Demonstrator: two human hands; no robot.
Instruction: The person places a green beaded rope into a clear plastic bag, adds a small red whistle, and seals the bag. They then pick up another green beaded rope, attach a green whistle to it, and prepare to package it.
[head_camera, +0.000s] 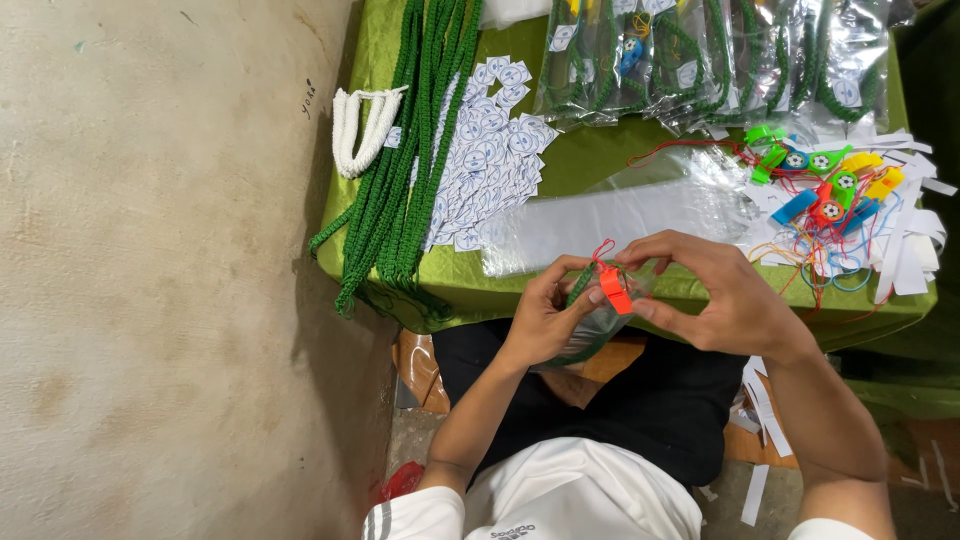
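Both hands meet over the lap at the green tabletop (440, 290) edge — left hand (545, 320) fingers grip a clear bag (590, 325), seemingly holding green cord, while right hand (715, 295) fingers pinch an orange whistle (613, 288) at its mouth — bagging step, needing a careful push inward.

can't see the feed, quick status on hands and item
Left hand holds clear plastic bag with green cord. Right hand pinches orange plastic whistle at bag mouth. Nothing blocking.
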